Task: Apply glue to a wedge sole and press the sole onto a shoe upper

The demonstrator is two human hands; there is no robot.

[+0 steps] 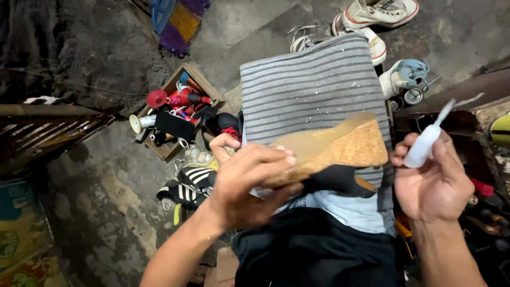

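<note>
My left hand point(249, 180) grips a wedge shoe point(332, 151) sole-up, showing a tan ribbed sole, a cork heel and a black upper underneath. It is held over a grey striped cloth point(308, 85) spread on my lap. My right hand point(433, 180) holds a small white squeeze bottle point(423, 144) with a long thin nozzle pointing up and to the right, just right of the shoe's heel and apart from it.
A wooden box point(172, 111) of thread spools and tools sits on the concrete floor at the left. A black striped shoe point(186, 188) lies below it. White sneakers point(380, 13) and a blue one point(406, 74) rest at the top right. Dark clutter fills the right edge.
</note>
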